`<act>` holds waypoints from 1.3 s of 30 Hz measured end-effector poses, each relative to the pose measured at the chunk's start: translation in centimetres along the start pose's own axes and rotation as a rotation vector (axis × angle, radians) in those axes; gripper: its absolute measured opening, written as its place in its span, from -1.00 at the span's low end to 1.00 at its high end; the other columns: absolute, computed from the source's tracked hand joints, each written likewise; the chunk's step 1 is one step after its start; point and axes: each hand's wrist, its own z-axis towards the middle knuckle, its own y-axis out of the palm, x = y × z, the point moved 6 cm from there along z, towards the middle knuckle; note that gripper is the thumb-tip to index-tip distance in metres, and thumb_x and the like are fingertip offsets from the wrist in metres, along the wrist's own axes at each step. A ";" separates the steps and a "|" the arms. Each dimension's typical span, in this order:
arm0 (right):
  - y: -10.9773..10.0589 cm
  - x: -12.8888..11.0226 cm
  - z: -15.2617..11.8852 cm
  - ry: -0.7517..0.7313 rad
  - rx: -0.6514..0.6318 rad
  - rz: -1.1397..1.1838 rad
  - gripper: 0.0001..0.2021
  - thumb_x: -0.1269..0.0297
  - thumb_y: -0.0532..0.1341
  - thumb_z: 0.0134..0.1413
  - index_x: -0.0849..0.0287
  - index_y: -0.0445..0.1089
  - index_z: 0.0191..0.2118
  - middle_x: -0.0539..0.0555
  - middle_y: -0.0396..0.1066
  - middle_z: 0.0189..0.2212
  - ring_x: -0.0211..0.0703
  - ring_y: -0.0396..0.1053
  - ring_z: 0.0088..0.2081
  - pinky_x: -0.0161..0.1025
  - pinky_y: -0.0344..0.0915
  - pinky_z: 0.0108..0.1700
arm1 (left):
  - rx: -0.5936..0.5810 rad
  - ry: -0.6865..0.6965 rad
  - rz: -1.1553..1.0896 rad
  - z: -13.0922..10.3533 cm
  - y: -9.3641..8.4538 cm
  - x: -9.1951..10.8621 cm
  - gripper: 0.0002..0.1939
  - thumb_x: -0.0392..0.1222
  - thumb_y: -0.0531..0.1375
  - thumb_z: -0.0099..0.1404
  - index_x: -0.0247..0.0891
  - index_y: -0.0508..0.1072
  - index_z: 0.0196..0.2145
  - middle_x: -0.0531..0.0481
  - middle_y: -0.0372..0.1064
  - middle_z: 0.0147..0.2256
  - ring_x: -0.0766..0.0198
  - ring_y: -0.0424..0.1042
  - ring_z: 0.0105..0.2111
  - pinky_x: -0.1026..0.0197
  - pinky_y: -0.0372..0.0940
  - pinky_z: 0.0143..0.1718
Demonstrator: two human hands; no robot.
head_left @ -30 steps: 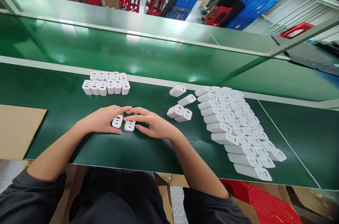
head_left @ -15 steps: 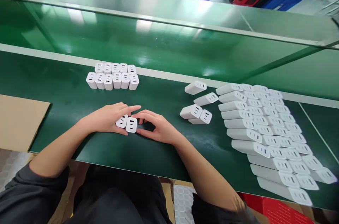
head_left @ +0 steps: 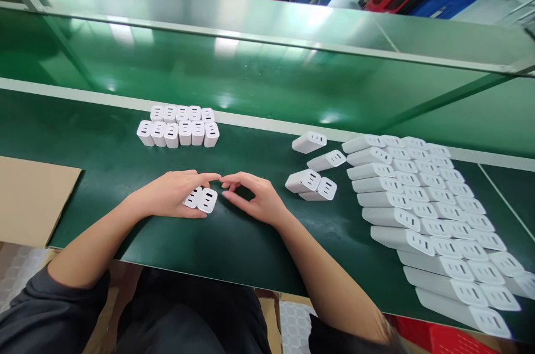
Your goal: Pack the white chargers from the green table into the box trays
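Two white chargers (head_left: 207, 200) with dark port slots stand side by side near the front of the green table. My left hand (head_left: 175, 193) is wrapped around them from the left, its index finger reaching over behind them and its thumb in front. Just right of the pair is my right hand (head_left: 253, 198), touching neither charger, its thumb and fingers apart with nothing between them. The right index fingertip is close to the left one. Behind my left hand stand two rows of white chargers (head_left: 171, 135).
Several loose chargers (head_left: 309, 142) lie right of centre. A large block of chargers (head_left: 418, 192) covers the right side. Brown cardboard (head_left: 33, 195) lies at the left. A green panel (head_left: 251, 78) rises behind the table (head_left: 251, 253).
My right hand has drawn slightly right, away from the chargers, and its thumb has left the front one. The right charger in my left hand has turned a little. The view has shifted slightly.
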 end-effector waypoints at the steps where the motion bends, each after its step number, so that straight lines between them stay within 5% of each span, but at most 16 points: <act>1: -0.5 0.5 0.1 0.022 0.054 -0.036 -0.81 0.26 0.22 0.27 0.07 0.40 -0.03 0.03 0.48 -0.28 -0.21 0.43 -0.30 -0.20 0.42 -0.18 | 0.005 -0.024 0.002 -0.1 -0.3 -0.4 -0.28 0.02 0.25 0.29 -0.07 0.08 0.31 -0.03 0.39 -0.02 0.15 0.40 -0.06 0.22 0.25 -0.12; 8: -0.8 2.2 1.0 0.057 0.192 -0.261 -0.57 0.15 0.20 0.27 0.00 0.24 0.21 0.18 0.34 0.06 -0.02 0.39 -0.03 0.00 0.43 -0.01 | 0.020 -0.110 0.020 -1.4 -2.5 -2.9 -0.50 0.06 0.25 0.24 -0.10 0.37 0.11 -0.02 0.38 0.00 0.10 0.38 0.00 0.19 0.25 -0.03; 12: 0.6 1.4 3.2 -0.028 0.093 -0.480 -0.46 0.10 0.19 0.27 -0.01 0.13 0.31 0.22 0.17 0.24 0.12 0.16 0.26 0.18 0.20 0.26 | 0.011 -0.083 -0.004 -1.4 -2.4 -3.0 -0.47 0.04 0.28 0.21 -0.10 0.36 0.11 -0.03 0.37 0.03 0.10 0.36 0.03 0.17 0.23 0.02; 17: 2.4 -0.2 9.1 -0.094 0.025 -0.696 -0.46 0.07 0.15 0.29 0.09 0.19 0.32 0.25 0.11 0.31 0.21 0.00 0.35 0.20 -0.02 0.35 | 0.014 -0.045 -0.037 -1.3 -1.9 -3.4 -0.44 0.09 0.31 0.18 -0.07 0.39 0.10 -0.03 0.36 0.05 0.05 0.34 0.07 0.15 0.24 0.02; 23: 7.0 -1.4 14.8 -0.189 -0.244 -0.836 -0.43 0.13 0.16 0.31 0.02 0.10 0.38 0.14 -0.02 0.41 0.22 -0.09 0.40 0.29 -0.14 0.37 | -0.040 -0.095 -0.142 -2.2 -2.8 -4.8 -0.50 0.01 0.34 0.12 -0.10 0.44 0.02 -0.01 0.42 0.02 0.03 0.34 0.08 0.11 0.24 0.07; 28: 8.1 -1.3 14.5 -0.195 -0.284 -0.860 -0.45 0.17 0.07 0.37 0.03 0.03 0.40 0.09 -0.04 0.42 0.14 -0.04 0.39 0.27 -0.11 0.37 | -0.085 -0.211 -0.142 -4.4 -4.8 -7.0 -0.50 -0.04 0.29 0.08 -0.13 0.43 0.01 -0.01 0.42 0.03 0.08 0.38 0.04 0.15 0.26 0.05; 35: 6.5 -1.6 11.5 -0.209 -0.297 -0.808 -0.45 0.22 0.09 0.35 0.02 0.05 0.39 0.10 -0.02 0.41 0.14 0.04 0.36 0.31 -0.06 0.36 | 0.077 -0.552 -0.135 -9.0 -7.6 -12.7 -0.41 0.03 0.24 0.05 -0.11 0.36 0.06 -0.03 0.43 0.01 0.04 0.43 -0.03 0.11 0.34 -0.06; 39: 6.0 -2.0 11.9 -0.197 -0.334 -0.797 -0.42 0.22 0.14 0.31 0.03 0.05 0.40 0.10 -0.03 0.41 0.15 0.01 0.37 0.29 -0.08 0.37 | 0.133 -0.620 -0.147 -9.8 -8.1 -12.9 -0.29 0.25 0.26 0.08 -0.12 0.32 0.10 -0.10 0.40 0.05 -0.01 0.43 0.00 0.11 0.39 -0.13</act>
